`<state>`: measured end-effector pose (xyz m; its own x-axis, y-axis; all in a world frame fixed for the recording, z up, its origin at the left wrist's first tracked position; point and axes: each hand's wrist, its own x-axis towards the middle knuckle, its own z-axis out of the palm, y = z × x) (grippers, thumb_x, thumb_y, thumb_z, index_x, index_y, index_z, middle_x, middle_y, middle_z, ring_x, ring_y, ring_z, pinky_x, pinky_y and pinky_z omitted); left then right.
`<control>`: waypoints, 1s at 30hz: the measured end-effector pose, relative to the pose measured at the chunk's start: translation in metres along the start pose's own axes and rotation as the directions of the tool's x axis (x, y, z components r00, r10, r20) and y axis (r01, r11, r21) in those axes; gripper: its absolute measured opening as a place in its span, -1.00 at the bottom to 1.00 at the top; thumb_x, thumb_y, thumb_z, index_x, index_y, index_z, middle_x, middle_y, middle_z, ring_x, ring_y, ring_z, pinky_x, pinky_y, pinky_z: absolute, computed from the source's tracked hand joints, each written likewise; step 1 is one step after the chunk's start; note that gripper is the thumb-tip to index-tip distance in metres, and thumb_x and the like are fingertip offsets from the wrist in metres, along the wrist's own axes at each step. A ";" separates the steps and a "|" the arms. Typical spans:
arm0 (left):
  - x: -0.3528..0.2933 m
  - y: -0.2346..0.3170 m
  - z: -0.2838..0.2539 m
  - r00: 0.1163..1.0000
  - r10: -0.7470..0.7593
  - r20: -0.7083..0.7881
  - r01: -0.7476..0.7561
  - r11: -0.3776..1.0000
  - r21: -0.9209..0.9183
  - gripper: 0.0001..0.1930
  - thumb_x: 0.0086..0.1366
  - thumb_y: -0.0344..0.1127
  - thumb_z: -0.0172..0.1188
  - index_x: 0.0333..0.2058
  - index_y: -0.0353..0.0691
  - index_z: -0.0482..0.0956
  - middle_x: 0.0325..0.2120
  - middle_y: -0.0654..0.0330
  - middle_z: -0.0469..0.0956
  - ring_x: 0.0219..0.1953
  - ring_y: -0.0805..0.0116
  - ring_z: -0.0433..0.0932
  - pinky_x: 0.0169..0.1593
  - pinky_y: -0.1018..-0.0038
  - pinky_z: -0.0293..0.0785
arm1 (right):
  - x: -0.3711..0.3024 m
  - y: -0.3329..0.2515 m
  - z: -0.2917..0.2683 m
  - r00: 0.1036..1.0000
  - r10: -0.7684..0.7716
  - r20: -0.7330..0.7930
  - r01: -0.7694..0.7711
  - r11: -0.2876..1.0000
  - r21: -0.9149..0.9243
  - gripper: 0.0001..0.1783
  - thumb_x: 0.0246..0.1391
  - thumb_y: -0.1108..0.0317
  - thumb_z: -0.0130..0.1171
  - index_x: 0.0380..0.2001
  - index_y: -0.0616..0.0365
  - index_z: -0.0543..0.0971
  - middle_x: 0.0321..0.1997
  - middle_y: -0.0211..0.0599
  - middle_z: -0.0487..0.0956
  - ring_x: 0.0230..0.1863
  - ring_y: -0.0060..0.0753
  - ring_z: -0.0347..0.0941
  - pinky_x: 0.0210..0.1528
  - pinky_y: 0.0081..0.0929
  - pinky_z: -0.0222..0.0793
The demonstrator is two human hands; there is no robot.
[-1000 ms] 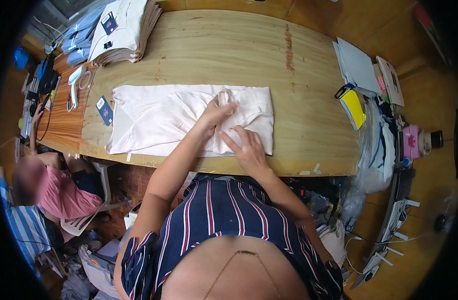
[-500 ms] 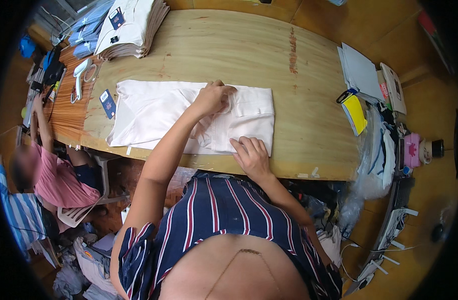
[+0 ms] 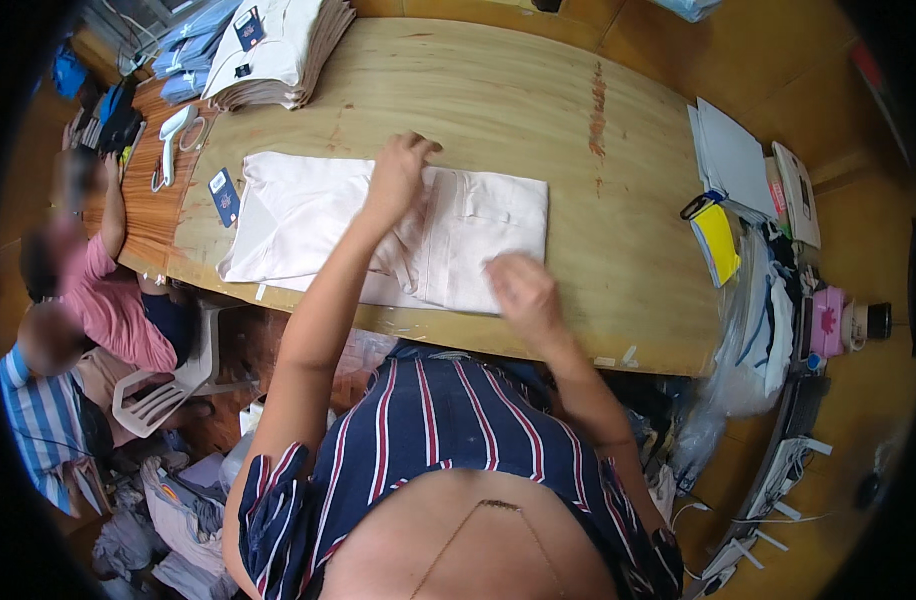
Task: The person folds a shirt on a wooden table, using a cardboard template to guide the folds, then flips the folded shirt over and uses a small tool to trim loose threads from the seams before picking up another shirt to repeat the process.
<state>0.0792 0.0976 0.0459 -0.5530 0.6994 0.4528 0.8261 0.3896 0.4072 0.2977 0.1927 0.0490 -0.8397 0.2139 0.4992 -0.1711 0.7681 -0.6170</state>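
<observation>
A pale pink garment (image 3: pixel 468 240) lies folded on the wooden table (image 3: pixel 498 90), a wide band across its right part and loose creases near its middle. My left hand (image 3: pixel 402 168) is over the garment's far edge, fingers loosely bent and pointing right, with no cloth seen in them. At the near right part of the garment is my right hand (image 3: pixel 526 296), its fingers smeared by motion. Whether it touches the cloth cannot be made out. A dark blue tag (image 3: pixel 224 197) rests beside the garment's left end.
Stacked pale garments (image 3: pixel 268 60) and blue folded shirts (image 3: pixel 193 45) stand far left, near a white handheld scanner (image 3: pixel 176 125). White sheets (image 3: pixel 728 155) and a yellow packet (image 3: pixel 716 242) lie along the right edge. Two people (image 3: pixel 118 310) are at the left, beside a white chair (image 3: pixel 173 385).
My left hand has moved farther away and left, off the creased cloth to the garment's far edge. My right hand has shifted slightly right, its fingers no longer spread flat. The band area looks smoother.
</observation>
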 end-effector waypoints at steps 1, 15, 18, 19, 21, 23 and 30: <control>-0.011 0.021 -0.003 0.996 0.083 -0.040 -0.083 0.997 0.006 -0.71 -0.20 -0.52 0.08 -0.37 -0.29 0.48 -0.41 0.06 0.44 -0.30 0.10 0.39 -0.20 0.34 0.32 | 0.014 0.009 -0.008 0.994 0.105 -0.030 -0.104 0.994 0.029 -0.87 -0.11 0.42 0.06 -0.46 0.24 0.52 -0.42 -0.18 0.49 -0.37 -0.20 0.42 -0.28 -0.39 0.33; -0.124 0.136 0.042 0.909 0.168 0.381 -0.257 0.947 0.196 -0.40 0.09 -0.13 -0.07 0.11 -0.21 0.08 0.13 -0.03 0.03 0.18 0.01 -0.02 0.13 0.03 -0.06 | 0.060 0.104 -0.018 0.914 0.026 0.405 0.004 0.997 -0.074 -0.40 -0.12 0.68 -0.26 0.05 -0.01 0.27 0.19 -0.38 0.17 0.26 -0.34 -0.07 0.25 -0.22 -0.31; -0.127 0.148 0.057 0.939 0.098 0.329 -0.199 0.937 0.287 -0.45 0.08 -0.24 -0.13 0.09 -0.23 0.10 0.07 -0.10 0.13 0.10 -0.11 0.12 0.03 0.02 0.14 | 0.042 0.112 -0.035 0.787 0.177 0.591 -0.103 0.982 -0.157 -0.22 -0.35 0.83 -0.34 0.03 0.00 0.30 0.18 -0.36 0.18 0.26 -0.35 -0.06 0.24 -0.25 -0.30; -0.127 0.151 0.059 0.945 0.080 0.316 -0.182 0.934 0.306 -0.46 0.09 -0.24 -0.13 0.08 -0.23 0.13 0.05 -0.10 0.15 0.08 -0.12 0.15 0.01 0.03 0.17 | 0.039 0.113 -0.036 0.795 0.165 0.584 -0.091 0.984 -0.154 -0.22 -0.36 0.83 -0.31 0.03 -0.03 0.31 0.18 -0.39 0.18 0.26 -0.36 -0.06 0.24 -0.24 -0.31; -0.124 0.154 0.065 0.959 0.042 0.281 -0.143 0.926 0.348 -0.49 0.09 -0.25 -0.15 0.05 -0.24 0.17 0.02 -0.11 0.20 0.04 -0.16 0.20 -0.03 0.05 0.23 | 0.037 0.114 -0.036 0.811 0.132 0.570 -0.057 0.987 -0.147 -0.21 -0.40 0.82 -0.27 0.01 -0.07 0.32 0.19 -0.45 0.17 0.26 -0.39 -0.07 0.25 -0.23 -0.32; -0.113 0.142 0.058 0.973 -0.002 0.230 -0.044 0.980 0.195 -0.55 0.02 -0.30 -0.01 -0.05 -0.24 0.28 -0.18 -0.07 0.39 -0.22 0.01 0.43 -0.23 0.27 0.40 | 0.038 0.111 -0.038 0.820 0.154 0.551 -0.087 0.985 -0.146 -0.25 -0.37 0.80 -0.23 -0.01 -0.06 0.35 0.19 -0.40 0.18 0.25 -0.33 -0.05 0.24 -0.22 -0.27; -0.077 0.135 -0.039 0.945 -0.322 0.061 0.250 0.590 -0.767 -0.78 0.05 -0.41 0.01 -0.29 -0.34 0.40 -0.67 0.06 0.49 -0.64 0.15 0.47 -0.52 0.37 0.36 | 0.043 0.120 -0.062 0.963 0.196 0.184 -0.269 0.733 0.625 -0.73 -0.17 0.59 0.00 -0.32 0.11 0.49 0.05 -0.14 0.31 0.13 -0.29 0.15 0.09 -0.34 0.10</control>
<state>0.2290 0.0731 0.0974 -0.7816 0.5721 0.2486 0.2660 -0.0549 0.9624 0.2732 0.3314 0.0335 -0.9370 0.2460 0.2480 -0.2221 0.1282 -0.9666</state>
